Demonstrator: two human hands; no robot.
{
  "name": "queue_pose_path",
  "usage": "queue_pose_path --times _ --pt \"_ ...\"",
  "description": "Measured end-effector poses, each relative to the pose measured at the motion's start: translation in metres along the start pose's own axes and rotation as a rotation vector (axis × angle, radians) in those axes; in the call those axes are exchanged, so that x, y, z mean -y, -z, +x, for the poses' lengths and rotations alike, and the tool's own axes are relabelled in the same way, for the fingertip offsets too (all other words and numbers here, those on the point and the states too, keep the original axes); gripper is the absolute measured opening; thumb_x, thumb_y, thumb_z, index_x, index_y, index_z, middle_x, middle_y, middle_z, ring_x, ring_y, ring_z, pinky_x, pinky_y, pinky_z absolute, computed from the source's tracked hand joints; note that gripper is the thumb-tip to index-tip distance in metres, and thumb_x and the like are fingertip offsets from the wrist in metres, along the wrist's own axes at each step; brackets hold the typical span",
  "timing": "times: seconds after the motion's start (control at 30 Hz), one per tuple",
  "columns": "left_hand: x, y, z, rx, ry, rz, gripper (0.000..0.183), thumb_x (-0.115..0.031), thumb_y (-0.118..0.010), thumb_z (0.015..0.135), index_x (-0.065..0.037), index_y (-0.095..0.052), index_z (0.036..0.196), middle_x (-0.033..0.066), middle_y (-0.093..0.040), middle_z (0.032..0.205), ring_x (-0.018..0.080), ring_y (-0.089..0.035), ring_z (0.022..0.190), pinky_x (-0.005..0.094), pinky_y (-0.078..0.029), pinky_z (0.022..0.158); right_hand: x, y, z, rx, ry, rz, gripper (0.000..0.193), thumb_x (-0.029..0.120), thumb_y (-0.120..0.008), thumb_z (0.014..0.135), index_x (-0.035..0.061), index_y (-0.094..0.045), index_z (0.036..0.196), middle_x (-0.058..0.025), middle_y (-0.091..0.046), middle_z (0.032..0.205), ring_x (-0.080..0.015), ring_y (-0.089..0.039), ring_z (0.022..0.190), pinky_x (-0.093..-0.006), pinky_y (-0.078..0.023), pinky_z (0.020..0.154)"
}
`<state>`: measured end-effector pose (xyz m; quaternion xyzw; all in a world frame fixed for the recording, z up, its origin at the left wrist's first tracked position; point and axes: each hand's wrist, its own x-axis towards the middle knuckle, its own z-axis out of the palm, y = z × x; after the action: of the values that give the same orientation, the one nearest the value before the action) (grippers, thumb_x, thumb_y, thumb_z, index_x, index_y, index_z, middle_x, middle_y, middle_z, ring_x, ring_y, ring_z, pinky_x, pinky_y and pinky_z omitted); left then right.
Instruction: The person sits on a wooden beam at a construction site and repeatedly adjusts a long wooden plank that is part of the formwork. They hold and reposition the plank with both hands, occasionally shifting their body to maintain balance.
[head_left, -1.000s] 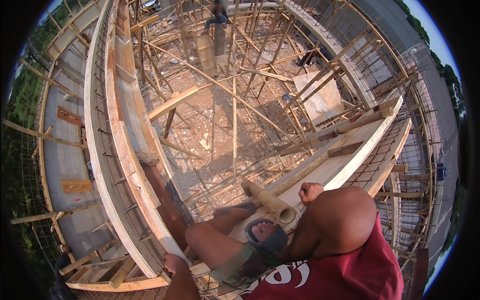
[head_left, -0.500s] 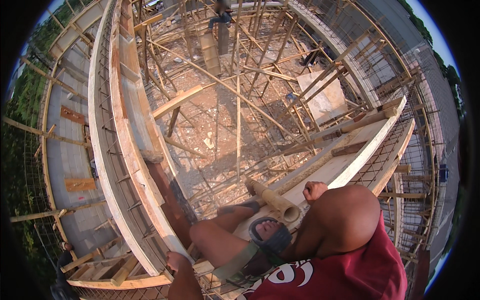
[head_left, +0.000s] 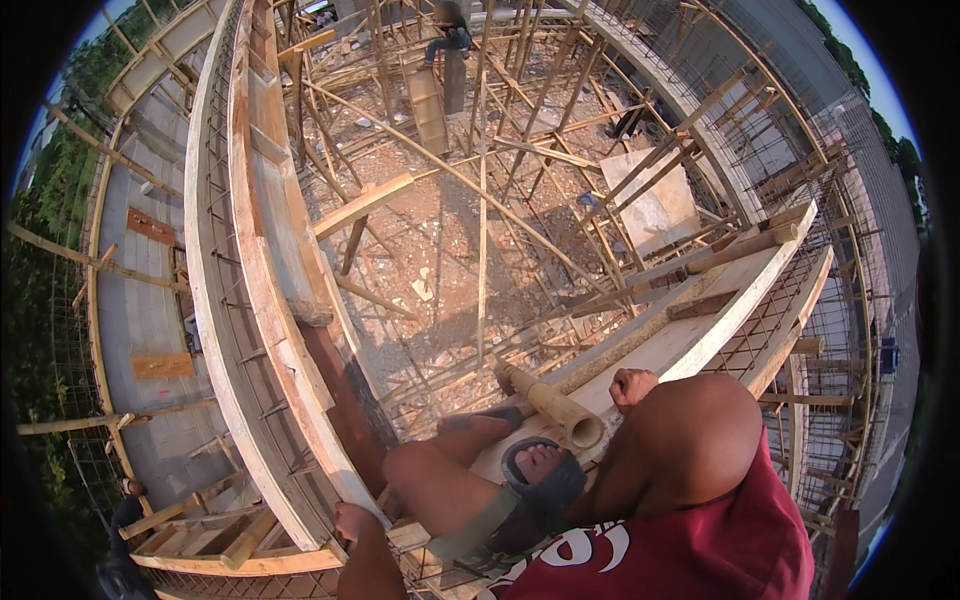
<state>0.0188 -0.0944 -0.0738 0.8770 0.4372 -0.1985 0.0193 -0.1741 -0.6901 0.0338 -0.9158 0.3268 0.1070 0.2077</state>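
Note:
My left hand is closed over the upper edge of a curved wooden formwork board, close to my bent knee. On the other side, my right hand is curled into a fist at the pale edge of another formwork board; its palm is hidden, but the fingers appear wrapped over that edge. A short hollow bamboo pole lies just left of my right hand, its open end toward me. My right shoulder covers part of the board there.
Steel reinforcing bars run inside the left formwork. Far below, rubble ground lies under crossing timber props. A pale sheet rests among poles at right. Another person sits at the far side; a further person is at lower left.
The whole view has shifted a little, so the scene sits slightly farther right and lower. Both hands keep their places on the boards.

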Motion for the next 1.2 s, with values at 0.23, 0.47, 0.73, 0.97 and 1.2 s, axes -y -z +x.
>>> queue_pose_path --times 0.23,0.47,0.73,0.97,1.2 --pt "-0.039 0.060 -0.064 0.001 0.152 -0.400 0.056 -0.038 -0.038 0.096 0.004 -0.072 0.111 0.0254 -0.071 0.113 0.0403 -0.068 0.110 0.0505 -0.051 0.099 0.000 0.004 0.007 -0.021 -0.017 0.013 0.011 0.015 -0.067 0.079 0.0059 -0.065 0.074 -0.0143 -0.068 0.075 -0.0352 -0.067 0.074 -0.0475 -0.052 0.076" --pt "-0.037 0.069 -0.076 0.026 0.053 -0.172 0.059 -0.041 -0.033 0.097 -0.004 -0.072 0.121 0.0201 -0.069 0.124 0.0404 -0.065 0.116 0.0577 -0.046 0.102 0.004 0.009 0.006 -0.013 0.008 0.010 0.011 0.015 -0.067 0.079 0.0059 -0.065 0.074 -0.0146 -0.068 0.075 -0.0355 -0.067 0.073 -0.0477 -0.052 0.075" --pt "-0.034 0.062 -0.070 -0.023 0.143 -0.343 0.056 -0.035 -0.038 0.097 0.008 -0.071 0.109 0.0281 -0.071 0.112 0.0446 -0.069 0.103 0.0520 -0.052 0.096 0.006 0.012 0.005 -0.005 0.024 0.001 0.011 0.016 -0.067 0.078 0.0060 -0.064 0.073 -0.0149 -0.068 0.074 -0.0357 -0.067 0.073 -0.0480 -0.053 0.074" --pt "-0.033 0.061 -0.067 0.022 0.192 -0.344 0.058 -0.040 -0.037 0.095 0.001 -0.072 0.116 0.0230 -0.070 0.120 0.0423 -0.066 0.112 0.0554 -0.048 0.099 0.005 0.015 0.002 -0.002 0.028 -0.009 0.012 0.016 -0.068 0.078 0.0060 -0.064 0.073 -0.0152 -0.067 0.074 -0.0360 -0.067 0.072 -0.0482 -0.053 0.074" --pt "-0.028 0.058 -0.064 0.038 0.108 -0.292 0.057 -0.040 -0.037 0.096 0.000 -0.073 0.116 0.0228 -0.069 0.121 0.0424 -0.065 0.112 0.0563 -0.047 0.100 0.000 0.012 -0.002 0.003 0.014 -0.012 0.012 0.016 -0.068 0.078 0.0060 -0.064 0.073 -0.0155 -0.067 0.073 -0.0362 -0.067 0.071 -0.0484 -0.053 0.073"
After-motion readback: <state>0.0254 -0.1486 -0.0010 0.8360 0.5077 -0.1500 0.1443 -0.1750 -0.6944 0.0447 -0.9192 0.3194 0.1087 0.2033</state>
